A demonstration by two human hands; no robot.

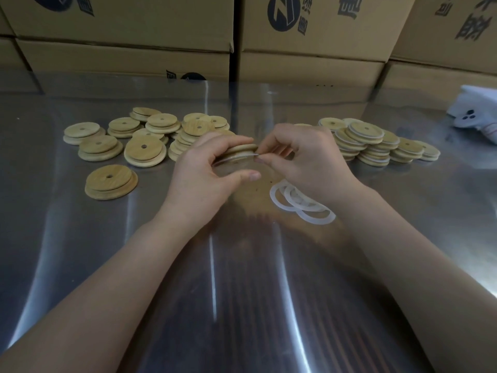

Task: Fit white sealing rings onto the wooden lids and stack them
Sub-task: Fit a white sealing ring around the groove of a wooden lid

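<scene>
My left hand (pixel 207 168) grips a round wooden lid (pixel 242 149) by its edge, held above the steel table. My right hand (pixel 304 157) pinches a thin white sealing ring (pixel 252 155) against the lid's rim. Several loose white rings (pixel 301 201) lie on the table under my right wrist. Bare wooden lids (pixel 145 150) with centre holes are scattered at the left. Lids with white rings fitted (pixel 365 141) are stacked in a pile at the right.
The shiny steel table (pixel 242 278) fills the foreground. Cardboard boxes (pixel 309 49) form a wall along the table's far edge. A white object with dark spots (pixel 473 114) lies at the far right. One lone lid (pixel 110 181) sits nearest at the left.
</scene>
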